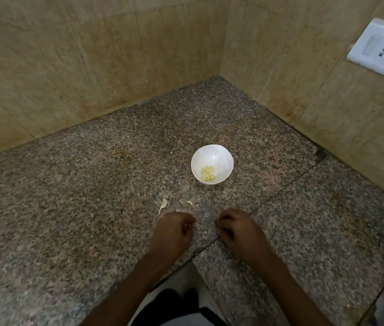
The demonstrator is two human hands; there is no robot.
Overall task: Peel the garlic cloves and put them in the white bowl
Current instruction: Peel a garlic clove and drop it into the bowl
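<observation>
Bowl [212,153] glossy, round, holds pale cloves [207,173]; left hand [174,229], right hand [236,228] curled, contents unclear.

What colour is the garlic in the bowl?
Pale yellow. The garlic sits in the white bowl, seen in the head view.

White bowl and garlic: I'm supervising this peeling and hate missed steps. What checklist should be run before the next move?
1. White bowl upright, just beyond the hands: ok.
2. Peeled cloves lie inside the bowl: ok.
3. Left hand holds a clove: cannot tell; only a pale bit shows between its curled fingers.
4. Right hand free: cannot tell; its fingers are curled on the counter.
5. Way from hands to bowl unobstructed: ok; only skin scraps lie there.
</observation>
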